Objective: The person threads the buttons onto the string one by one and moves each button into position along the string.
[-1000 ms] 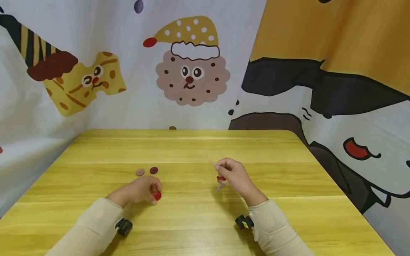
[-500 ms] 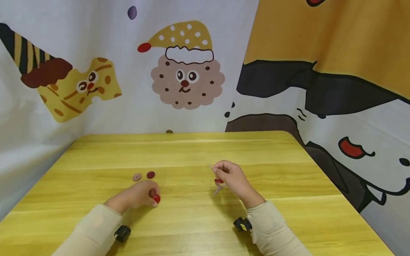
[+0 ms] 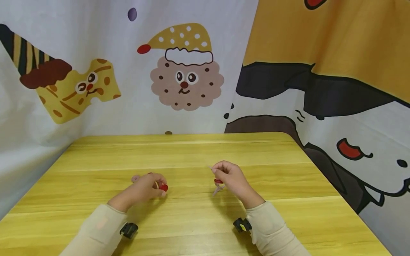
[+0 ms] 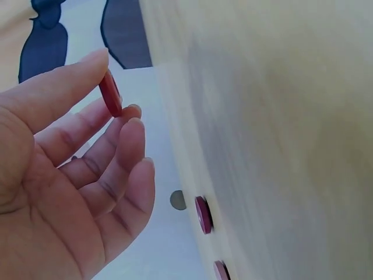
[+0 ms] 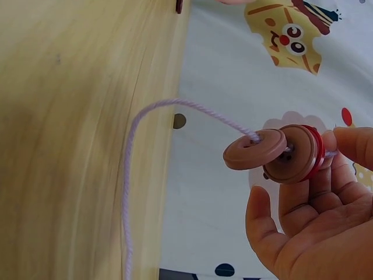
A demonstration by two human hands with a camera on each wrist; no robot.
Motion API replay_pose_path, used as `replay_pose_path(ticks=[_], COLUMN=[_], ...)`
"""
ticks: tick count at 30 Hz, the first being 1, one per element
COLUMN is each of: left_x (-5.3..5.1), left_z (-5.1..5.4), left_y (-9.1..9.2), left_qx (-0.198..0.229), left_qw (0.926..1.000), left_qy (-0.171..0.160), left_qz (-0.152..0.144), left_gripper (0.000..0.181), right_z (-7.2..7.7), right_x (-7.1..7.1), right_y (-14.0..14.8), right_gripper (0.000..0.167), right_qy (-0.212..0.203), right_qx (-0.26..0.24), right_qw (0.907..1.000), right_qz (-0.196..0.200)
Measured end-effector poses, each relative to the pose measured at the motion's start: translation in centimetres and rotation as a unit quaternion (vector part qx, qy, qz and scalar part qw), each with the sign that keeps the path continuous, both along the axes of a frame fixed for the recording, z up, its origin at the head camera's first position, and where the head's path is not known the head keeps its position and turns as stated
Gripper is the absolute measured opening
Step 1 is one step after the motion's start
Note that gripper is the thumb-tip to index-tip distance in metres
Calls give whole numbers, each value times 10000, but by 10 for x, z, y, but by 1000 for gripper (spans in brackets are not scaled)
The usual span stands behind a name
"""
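Between thumb and fingers my left hand point(image 3: 141, 190) pinches a red button point(image 3: 163, 187), seen nearly edge-on as a red disc point(image 4: 110, 93) in the left wrist view. My right hand point(image 3: 234, 179) pinches a pale purple string point(image 5: 127, 175) just beside a stack of threaded buttons. That stack shows a pinkish-brown button point(image 5: 256, 149) at its outer end, another brown one point(image 5: 291, 154) and a red one point(image 5: 316, 153) nearest the fingertips. The string's tail curves away from the outer button. The two hands are apart above the table.
Behind my left hand a pink button point(image 3: 135, 178) and a dark red button point(image 4: 203, 214) lie on the wooden table point(image 3: 192, 220). A curtain with cartoon prints point(image 3: 187, 85) hangs beyond the table's far edge.
My left hand has moved up and to the right with its red button, now partly covering the dark red button in the head view. My right hand has barely moved.
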State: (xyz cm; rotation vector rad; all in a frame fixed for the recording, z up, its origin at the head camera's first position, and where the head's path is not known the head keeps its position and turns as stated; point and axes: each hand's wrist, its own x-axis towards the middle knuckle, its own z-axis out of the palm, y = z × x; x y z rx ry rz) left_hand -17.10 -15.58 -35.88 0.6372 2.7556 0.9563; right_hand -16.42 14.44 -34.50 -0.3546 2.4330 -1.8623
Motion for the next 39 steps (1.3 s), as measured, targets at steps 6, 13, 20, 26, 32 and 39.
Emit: replay_pose_path(ticks=[6,13,20,26,32,39], left_x=[-1,-4,-7,-9,-9,-10], left_z=[4,5,7,7,8,7], left_y=[7,18,30,36,43,52], left_qx=[184,527,1085,1359,1580,1866], left_qw=[9992,9969,9926,9892,9854,9793], left_qy=[33,-27,-119,-7,149,234], left_qz=[341,578,524,547,619,745], left_gripper=[13,13,18,21,23,28], right_z=[0,-1,-2,-1,-2,-3], right_x=[0,-1,-1,-1,-2,-2], right_y=[-1,-1,-1,-1,-1,-2], right_gripper=[13,14,14,13,13,13], right_qy=[-5,-1,23,55,37,18], right_qx=[-5,0,-5,-11,-34,-16], right_qw=[10000,10000,10000,10000,10000,10000], right_qz=[-24,-10,-5,-6,-33,-59])
